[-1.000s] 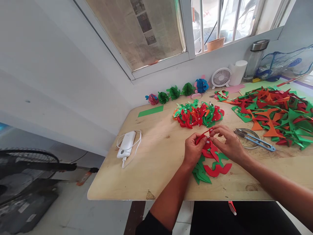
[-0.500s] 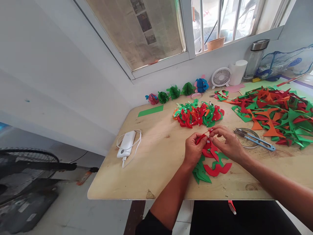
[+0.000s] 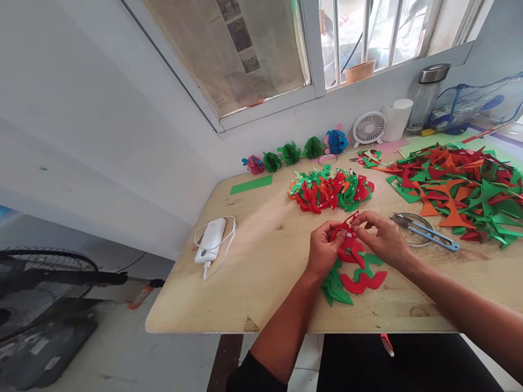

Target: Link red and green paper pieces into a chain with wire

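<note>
My left hand (image 3: 324, 246) is closed on a red paper cutout (image 3: 337, 231) that carries small white patches. Against the same cutout, the thumb and fingers of my right hand (image 3: 378, 234) are pinched together; a tiny white bit shows at those fingertips, too small to name. Under and in front of my hands lie loose cutouts: a wavy red piece (image 3: 363, 282) and several green pieces (image 3: 337, 286). Just beyond sits a pile of red, orange and green cutouts (image 3: 330, 188) with white patches on some.
Right of my hands, a blue-handled cutter (image 3: 433, 234) lies across a round dish (image 3: 414, 224). A heap of paper scraps (image 3: 461, 190) spreads behind it. A white power bank (image 3: 211, 239) with cable lies left. Folded-paper figures (image 3: 291, 154), a small fan (image 3: 369, 129) and a glass bottle (image 3: 427, 100) line the wall.
The red cutout has turned slightly between my hands, with more of its upper tip showing now. Both hands stay in nearly the same place; the rest of the table looks the same.
</note>
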`<action>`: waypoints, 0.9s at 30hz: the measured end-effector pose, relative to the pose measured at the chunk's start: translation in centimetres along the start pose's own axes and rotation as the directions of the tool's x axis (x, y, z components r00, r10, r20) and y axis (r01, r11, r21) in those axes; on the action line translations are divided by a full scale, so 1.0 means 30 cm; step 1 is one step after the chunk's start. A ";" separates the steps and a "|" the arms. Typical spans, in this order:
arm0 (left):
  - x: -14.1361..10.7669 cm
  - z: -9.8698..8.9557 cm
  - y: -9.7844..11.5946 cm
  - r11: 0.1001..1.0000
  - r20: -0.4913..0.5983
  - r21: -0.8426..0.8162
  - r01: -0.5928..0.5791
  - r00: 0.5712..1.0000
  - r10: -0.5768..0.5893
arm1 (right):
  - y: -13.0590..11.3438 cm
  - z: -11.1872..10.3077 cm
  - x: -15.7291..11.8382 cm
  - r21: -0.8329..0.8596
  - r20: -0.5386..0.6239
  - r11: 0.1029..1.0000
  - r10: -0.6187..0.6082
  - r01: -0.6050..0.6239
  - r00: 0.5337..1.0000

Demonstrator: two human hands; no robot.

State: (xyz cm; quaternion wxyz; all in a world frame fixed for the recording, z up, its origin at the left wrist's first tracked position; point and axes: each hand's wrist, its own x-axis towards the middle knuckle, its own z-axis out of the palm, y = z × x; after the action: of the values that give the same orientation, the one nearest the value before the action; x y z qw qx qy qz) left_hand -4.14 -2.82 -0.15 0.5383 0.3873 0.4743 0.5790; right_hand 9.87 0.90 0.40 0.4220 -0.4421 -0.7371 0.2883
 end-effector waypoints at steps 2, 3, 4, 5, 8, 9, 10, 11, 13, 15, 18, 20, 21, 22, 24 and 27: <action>0.002 -0.002 0.001 1.000 -0.014 -0.001 -0.011 1.000 0.011 | -0.007 -0.003 0.002 0.006 0.014 1.000 0.029 -0.030 0.999; 0.002 -0.004 0.002 1.000 -0.034 0.012 -0.022 0.999 0.022 | -0.011 -0.005 0.002 0.007 0.027 0.999 0.043 -0.043 0.999; 0.003 -0.006 0.003 0.999 -0.058 0.032 -0.033 0.998 0.035 | -0.014 -0.006 0.002 0.008 0.037 0.998 0.057 -0.058 0.998; 0.004 -0.007 0.004 0.998 -0.079 0.053 -0.042 0.996 0.047 | -0.017 -0.007 0.003 0.009 0.045 0.997 0.072 -0.072 0.996; 0.004 -0.008 0.003 0.997 -0.076 0.068 -0.040 0.996 0.046 | -0.028 -0.010 0.004 0.024 0.046 0.994 0.106 -0.107 0.993; 0.003 -0.007 0.003 0.998 -0.053 0.056 -0.032 0.998 0.035 | -0.031 -0.011 0.004 0.032 0.040 0.993 0.113 -0.114 0.993; 0.002 -0.006 0.003 0.999 -0.027 0.041 -0.024 0.999 0.025 | -0.034 -0.012 0.005 0.041 0.035 0.992 0.117 -0.118 0.993; 0.000 -0.004 0.003 0.999 -0.003 0.029 -0.016 1.000 0.016 | -0.037 -0.014 0.007 0.050 0.030 0.991 0.120 -0.121 0.992; -0.004 -0.002 0.006 1.000 0.038 0.015 -0.007 0.999 0.006 | -0.041 -0.017 0.010 0.059 0.023 0.990 0.127 -0.128 0.992; -0.009 -0.003 0.010 1.000 0.060 -0.001 -0.004 0.998 0.004 | -0.044 -0.021 0.013 0.062 0.012 0.988 0.140 -0.141 0.990; -0.011 -0.011 0.013 0.996 0.076 -0.090 0.000 0.997 0.007 | -0.045 -0.026 0.017 0.067 -0.007 0.984 0.167 -0.166 0.986; -0.008 -0.015 0.012 0.988 0.072 -0.154 0.013 0.997 -0.002 | -0.044 -0.028 0.018 0.070 -0.011 0.982 0.174 -0.173 0.985; -0.006 -0.017 0.011 0.985 0.060 -0.172 0.026 0.998 -0.016 | -0.044 -0.029 0.018 0.067 -0.012 0.983 0.173 -0.172 0.985; -0.004 -0.017 0.011 0.983 0.047 -0.176 0.042 0.998 -0.034 | -0.044 -0.029 0.018 0.065 -0.013 0.984 0.170 -0.168 0.985; -0.001 -0.014 0.010 0.985 0.024 -0.156 0.078 0.997 -0.075 | -0.045 -0.030 0.018 0.057 -0.014 0.986 0.154 -0.153 0.988; 0.000 -0.008 0.012 0.983 0.033 -0.133 0.126 0.992 -0.123 | -0.048 -0.032 0.019 0.045 0.001 0.990 0.133 -0.133 0.991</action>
State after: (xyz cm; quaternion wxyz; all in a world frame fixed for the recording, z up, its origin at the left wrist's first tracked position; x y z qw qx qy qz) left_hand -4.47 -2.83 0.13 0.6042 0.3267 0.4505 0.5703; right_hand 9.96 0.81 2.22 0.4126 -0.4810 -0.6987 0.3320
